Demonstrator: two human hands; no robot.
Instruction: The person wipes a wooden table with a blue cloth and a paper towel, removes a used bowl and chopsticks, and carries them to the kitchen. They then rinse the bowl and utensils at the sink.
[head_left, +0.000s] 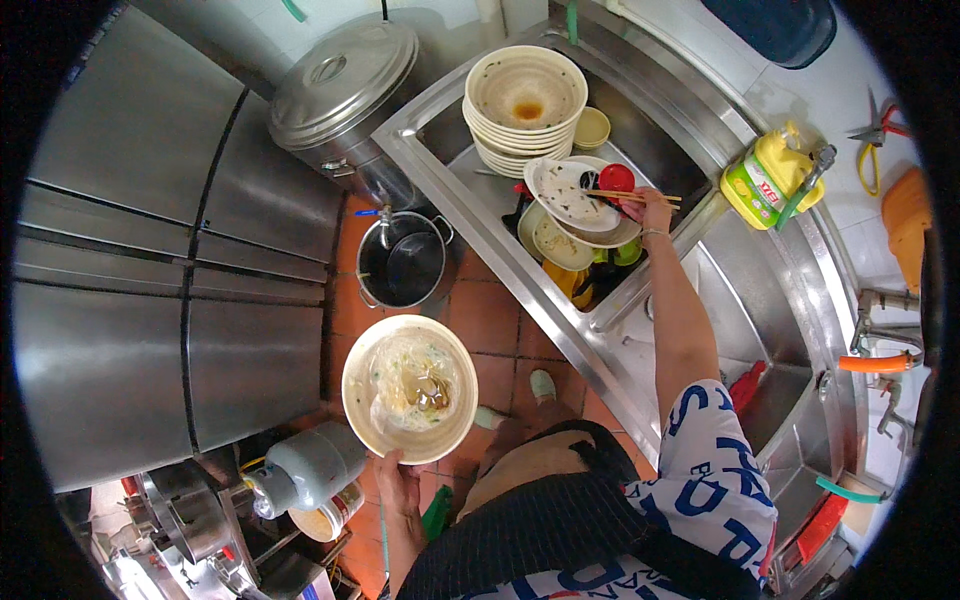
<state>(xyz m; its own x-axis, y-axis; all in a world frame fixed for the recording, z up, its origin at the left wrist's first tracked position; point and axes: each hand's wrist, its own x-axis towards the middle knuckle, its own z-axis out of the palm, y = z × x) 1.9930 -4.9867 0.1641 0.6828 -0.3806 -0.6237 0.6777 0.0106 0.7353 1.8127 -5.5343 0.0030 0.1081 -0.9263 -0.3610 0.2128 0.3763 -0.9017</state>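
My left hand (399, 480) holds a large beige bowl (356, 390) by its near rim, over the tiled floor. Inside lie food scraps, what looks like crumpled clear plastic, and some liquid. My right hand (649, 212) reaches into the steel sink, closed around wooden chopsticks (671, 199) and perhaps a spoon handle; its grip is partly hidden. Just beside it are a red ladle or spoon bowl (616, 178) and a white oval plate (559, 199) with dark scraps. Further bowls lie beneath the plate. A tall stack of beige bowls (525, 90) stands behind them, next to small yellowish bowls (592, 126).
A steel pot (401, 259) stands on the floor beneath the tap of a large lidded steel urn (345, 82). Steel cabinets (112, 360) line the left. A yellow detergent jug (765, 180) stands on the sink's back ledge. A gas cylinder (319, 461) is at lower left.
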